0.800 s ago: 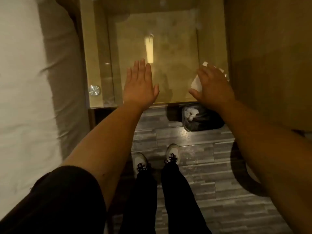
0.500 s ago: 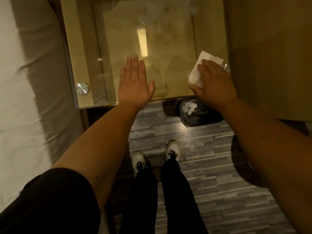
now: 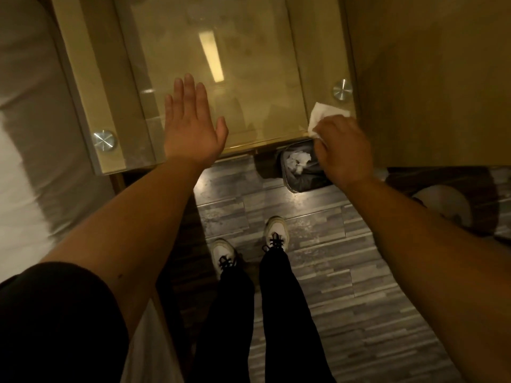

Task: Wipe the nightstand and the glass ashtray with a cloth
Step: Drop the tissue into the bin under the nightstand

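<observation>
Counted around the glass-topped, gold-framed nightstand (image 3: 249,78): two round silver metal studs, one (image 3: 104,140) at its near left corner and one (image 3: 342,89) at its right edge; one white folded cloth (image 3: 322,114) at its near right corner. Below its front edge: one dark waste bin (image 3: 301,172) holding crumpled white paper, and two white laced shoes (image 3: 225,254) (image 3: 276,232). Two bare hands: one (image 3: 190,125) over its front edge, one (image 3: 343,150) at its near right corner.

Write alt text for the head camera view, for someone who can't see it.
Looking down, a person's right hand presses a white cloth on the near right corner of a glass-topped nightstand, while the left hand lies flat and open on the glass. Below the edge sit a small bin with crumpled paper, grey plank floor and white shoes.
</observation>
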